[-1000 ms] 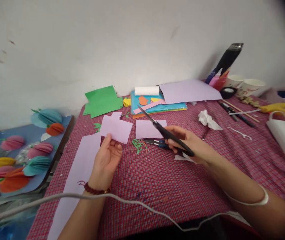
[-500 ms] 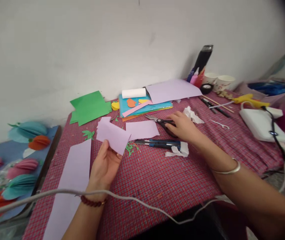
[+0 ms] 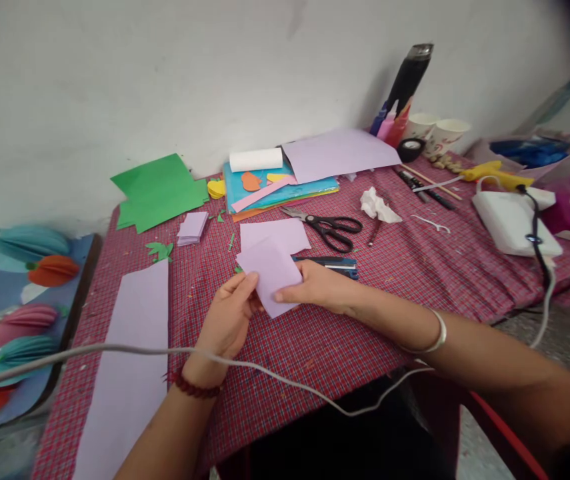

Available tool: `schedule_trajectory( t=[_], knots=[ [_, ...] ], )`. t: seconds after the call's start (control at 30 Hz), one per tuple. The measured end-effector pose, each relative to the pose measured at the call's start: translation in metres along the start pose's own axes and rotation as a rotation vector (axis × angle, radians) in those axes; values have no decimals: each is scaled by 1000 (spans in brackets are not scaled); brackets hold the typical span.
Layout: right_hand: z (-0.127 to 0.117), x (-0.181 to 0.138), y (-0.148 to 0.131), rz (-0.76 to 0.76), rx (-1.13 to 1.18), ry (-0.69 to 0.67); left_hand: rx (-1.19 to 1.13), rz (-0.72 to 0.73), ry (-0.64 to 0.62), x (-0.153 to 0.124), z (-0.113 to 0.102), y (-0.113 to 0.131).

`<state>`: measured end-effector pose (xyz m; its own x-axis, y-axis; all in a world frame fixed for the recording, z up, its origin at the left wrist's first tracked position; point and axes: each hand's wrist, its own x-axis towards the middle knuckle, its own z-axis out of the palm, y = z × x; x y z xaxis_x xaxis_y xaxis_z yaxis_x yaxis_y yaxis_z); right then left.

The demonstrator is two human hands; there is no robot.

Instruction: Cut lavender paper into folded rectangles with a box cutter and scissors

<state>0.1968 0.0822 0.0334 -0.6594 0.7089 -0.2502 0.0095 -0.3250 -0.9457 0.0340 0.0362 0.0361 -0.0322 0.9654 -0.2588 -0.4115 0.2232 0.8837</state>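
Note:
A piece of lilac paper is held between my two hands above the checked cloth. My left hand pinches its lower left edge, thumb on top. On its right side my right hand grips it, thumb across the front. Just behind lies another lilac paper piece, partly covered by the held one. The black-handled scissors rest with blades apart beyond my right hand. A blue utility knife is partly hidden behind that hand. A small stack of lilac pieces sits farther left.
Green sheets and a long lilac strip lie at left. A white cable crosses in front of me. Crumpled white paper, a yellow glue gun and a white box are at right.
My right hand has left the scissors and come to the lilac paper, which it now grips with my left hand. The small lilac stack now shows fully. The whole view has shifted somewhat.

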Motion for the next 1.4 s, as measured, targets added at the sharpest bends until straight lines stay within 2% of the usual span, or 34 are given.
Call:
schedule_trajectory(
  t=[0.2, 0.37, 0.43, 0.53, 0.67, 0.73, 0.87, 1.13, 1.4],
  knots=[
    [12, 3, -5, 4, -92, 171, 333, 232, 96, -2, -5, -6],
    [11, 5, -4, -88, -147, 215, 492, 250, 101, -4, -3, -6],
    [8, 4, -3, -90, -136, 197, 440, 253, 124, -4, -1, -5],
    [1, 2, -3, -100, -6, 100, 224, 230, 150, -2, 1, -1],
    [-2, 2, 0, -173, 147, -97, -59, 123, 150, 1, -1, 5],
    [-1, 3, 1, -187, 128, -126, -146, 69, 144, 2, -2, 5],
    [4, 4, 3, -173, 30, -112, -223, 14, 133, 1, -1, 3],
    [7, 3, 2, -150, -63, -16, -262, 7, 162, -2, 3, 4],
    [10, 4, 6, -315, -242, 177, -235, 47, 191, -2, 5, 2]
  ],
)
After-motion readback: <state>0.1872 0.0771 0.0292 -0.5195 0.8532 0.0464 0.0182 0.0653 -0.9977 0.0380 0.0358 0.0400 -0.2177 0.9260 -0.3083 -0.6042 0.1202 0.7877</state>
